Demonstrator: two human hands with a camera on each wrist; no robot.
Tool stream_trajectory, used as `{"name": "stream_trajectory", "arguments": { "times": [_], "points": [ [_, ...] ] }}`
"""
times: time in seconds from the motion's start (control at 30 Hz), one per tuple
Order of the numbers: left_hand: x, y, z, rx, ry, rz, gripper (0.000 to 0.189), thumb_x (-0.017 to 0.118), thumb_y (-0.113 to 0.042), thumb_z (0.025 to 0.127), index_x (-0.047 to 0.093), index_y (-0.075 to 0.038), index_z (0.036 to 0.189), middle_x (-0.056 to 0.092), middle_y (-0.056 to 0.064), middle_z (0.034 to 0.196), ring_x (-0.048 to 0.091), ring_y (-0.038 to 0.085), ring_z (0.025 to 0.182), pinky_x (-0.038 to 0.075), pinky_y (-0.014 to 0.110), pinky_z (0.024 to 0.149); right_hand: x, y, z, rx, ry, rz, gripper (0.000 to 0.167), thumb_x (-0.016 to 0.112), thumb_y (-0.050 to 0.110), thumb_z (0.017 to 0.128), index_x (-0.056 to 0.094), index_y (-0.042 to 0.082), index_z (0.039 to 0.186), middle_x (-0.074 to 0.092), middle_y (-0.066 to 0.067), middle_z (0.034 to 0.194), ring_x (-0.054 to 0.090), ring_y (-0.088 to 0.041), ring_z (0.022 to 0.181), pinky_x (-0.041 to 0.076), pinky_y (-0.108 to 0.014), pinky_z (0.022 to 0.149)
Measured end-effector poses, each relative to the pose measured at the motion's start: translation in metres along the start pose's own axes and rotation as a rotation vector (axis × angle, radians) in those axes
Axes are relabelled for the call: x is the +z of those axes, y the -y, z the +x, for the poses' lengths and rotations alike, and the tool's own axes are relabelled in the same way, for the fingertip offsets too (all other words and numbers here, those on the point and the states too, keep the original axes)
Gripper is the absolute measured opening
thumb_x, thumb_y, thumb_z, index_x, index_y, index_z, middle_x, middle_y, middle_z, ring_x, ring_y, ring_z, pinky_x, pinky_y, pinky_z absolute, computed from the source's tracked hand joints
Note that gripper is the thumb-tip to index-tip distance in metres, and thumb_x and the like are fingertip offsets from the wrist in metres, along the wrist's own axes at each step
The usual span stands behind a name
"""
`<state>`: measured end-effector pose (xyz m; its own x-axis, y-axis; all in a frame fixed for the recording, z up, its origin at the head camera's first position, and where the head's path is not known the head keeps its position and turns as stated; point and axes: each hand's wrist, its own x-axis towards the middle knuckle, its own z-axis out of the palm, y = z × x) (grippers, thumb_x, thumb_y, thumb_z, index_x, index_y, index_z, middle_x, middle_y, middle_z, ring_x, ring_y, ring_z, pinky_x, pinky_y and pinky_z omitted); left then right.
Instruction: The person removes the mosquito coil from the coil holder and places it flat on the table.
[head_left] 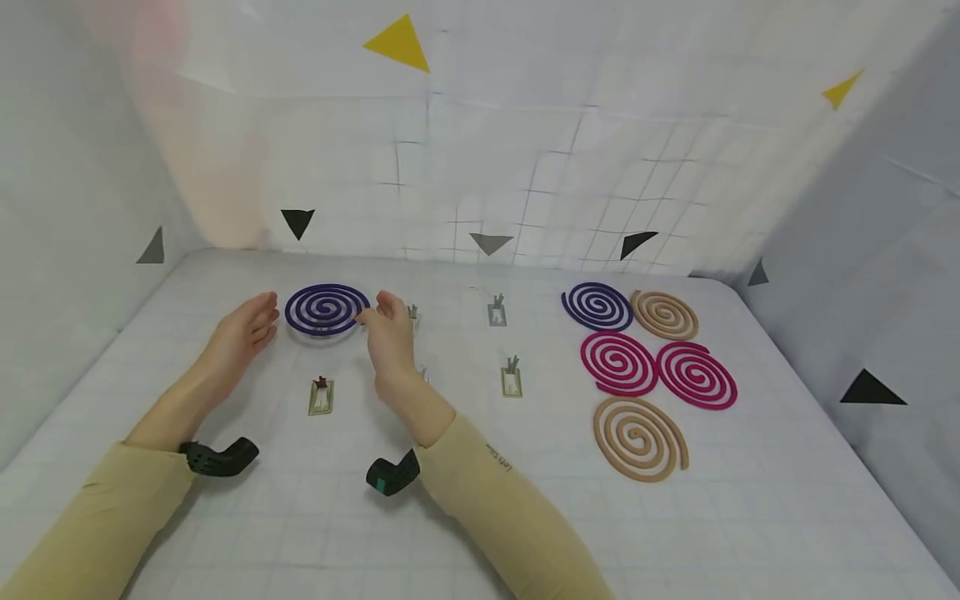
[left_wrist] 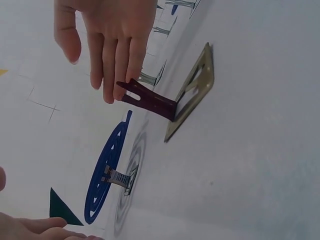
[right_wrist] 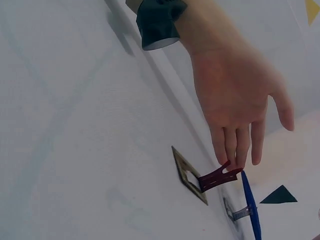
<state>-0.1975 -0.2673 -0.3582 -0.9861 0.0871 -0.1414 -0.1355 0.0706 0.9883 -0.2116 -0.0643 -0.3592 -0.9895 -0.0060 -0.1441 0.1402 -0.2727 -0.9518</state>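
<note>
A dark blue mosquito coil (head_left: 327,309) lies level on a small metal coil stand (left_wrist: 120,177), raised off the table at the far left. My left hand (head_left: 236,342) is held just left of the coil, fingers extended and holding nothing. On the other side, my right hand (head_left: 392,337) has its fingers straight too, with the thumb overlapping the coil's right edge in the head view. Nearer than the coil, between my forearms, another stand (head_left: 321,397) carries no coil; its upright prong (left_wrist: 150,100) is dark red.
Two more stands (head_left: 497,313) (head_left: 512,380) are mid-table, and others are partly hidden behind my right hand. Grouped at the right lie another blue coil (head_left: 597,307), two magenta coils (head_left: 618,363) (head_left: 697,375) and two tan coils (head_left: 665,314) (head_left: 639,438). White walls enclose the table.
</note>
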Motion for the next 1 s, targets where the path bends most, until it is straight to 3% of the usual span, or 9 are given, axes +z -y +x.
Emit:
{"name": "stream_trajectory", "arguments": {
  "times": [0.27, 0.47, 0.63, 1.0],
  "points": [
    [0.002, 0.003, 0.0, -0.002, 0.014, 0.0, 0.079, 0.028, -0.05, 0.108, -0.012, -0.001, 0.157, -0.015, 0.015, 0.164, -0.009, 0.032, 0.153, 0.003, 0.036, 0.126, -0.001, -0.015, 0.003, 0.043, -0.011, -0.025, 0.065, 0.06, 0.005, 0.082, 0.045, 0.004, 0.146, 0.045, -0.008, 0.154, 0.037, -0.024, 0.146, 0.032, -0.04, 0.12],
    [0.002, 0.004, 0.001, -0.001, 0.026, 0.003, 0.079, 0.026, -0.05, 0.108, -0.012, -0.001, 0.156, -0.016, 0.014, 0.164, -0.01, 0.032, 0.152, 0.003, 0.037, 0.126, 0.001, -0.022, 0.004, 0.028, -0.004, -0.079, 0.067, 0.06, 0.004, 0.082, 0.045, 0.005, 0.147, 0.043, -0.007, 0.156, 0.036, -0.024, 0.147, 0.032, -0.039, 0.12],
    [0.003, 0.006, 0.001, -0.003, 0.031, -0.013, 0.078, 0.026, -0.048, 0.108, -0.012, 0.0, 0.156, -0.016, 0.014, 0.164, -0.01, 0.031, 0.152, 0.002, 0.037, 0.126, 0.001, -0.024, 0.004, 0.009, 0.011, -0.094, 0.066, 0.06, 0.005, 0.082, 0.046, 0.004, 0.147, 0.044, -0.01, 0.155, 0.037, -0.025, 0.146, 0.033, -0.038, 0.12],
    [0.003, 0.005, 0.001, 0.001, 0.028, 0.05, 0.077, 0.022, -0.05, 0.108, -0.008, 0.001, 0.157, -0.009, 0.015, 0.166, -0.005, 0.032, 0.154, 0.005, 0.04, 0.126, -0.001, -0.023, 0.002, 0.009, 0.054, -0.181, 0.063, 0.06, 0.008, 0.084, 0.049, 0.009, 0.145, 0.045, -0.009, 0.154, 0.038, -0.023, 0.145, 0.034, -0.038, 0.119]
  ]
}}
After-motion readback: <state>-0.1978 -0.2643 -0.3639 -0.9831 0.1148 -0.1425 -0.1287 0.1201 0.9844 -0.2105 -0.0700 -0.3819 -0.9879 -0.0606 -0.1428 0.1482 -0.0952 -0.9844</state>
